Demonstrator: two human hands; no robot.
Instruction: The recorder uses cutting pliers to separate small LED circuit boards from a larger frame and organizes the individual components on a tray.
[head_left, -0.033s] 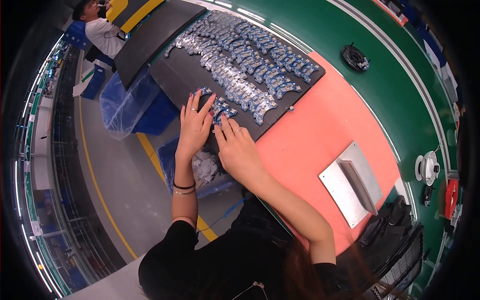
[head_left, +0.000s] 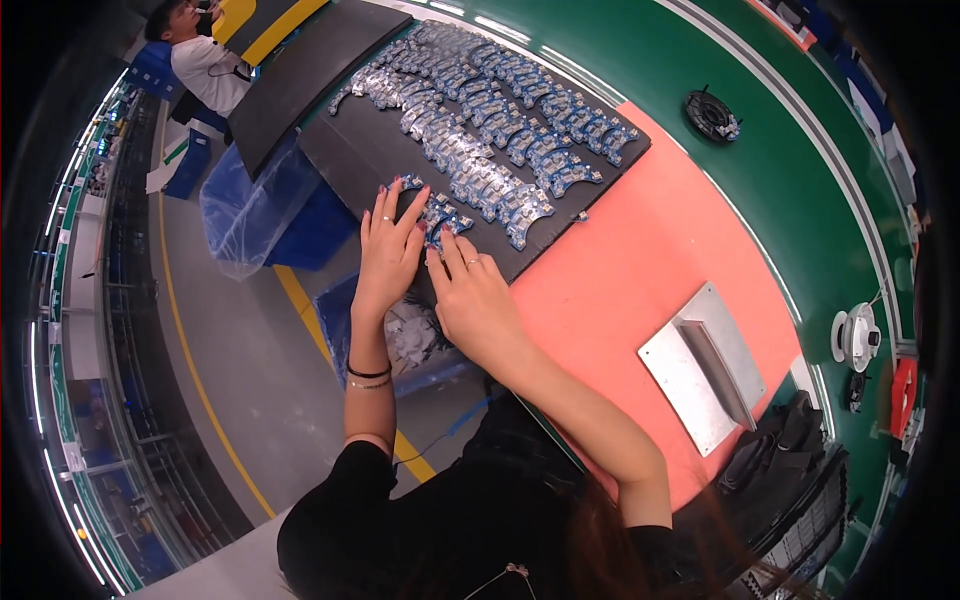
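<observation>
Small curved blue circuit boards [head_left: 444, 213] lie in a short row at the near left edge of a black mat [head_left: 350, 155]. My left hand [head_left: 391, 255] reaches over this row with its fingers stretched and apart. Its fingertips touch the boards, and one board [head_left: 408, 182] shows between them. Close beside it, my right hand [head_left: 478, 305] has its thumb and fingertips around the nearest board of the row, whose end they partly hide. Longer rows of similar circuit boards [head_left: 460, 155] cover the mat beyond both hands.
A metal bracket plate [head_left: 672, 385] rests on the orange surface [head_left: 600, 290] at right. One loose board [head_left: 583, 216] sits at the mat's edge. Below left are a plastic-lined blue bin [head_left: 315, 215] and another bin [head_left: 345, 310]. A co-worker [head_left: 205, 65] is at far left.
</observation>
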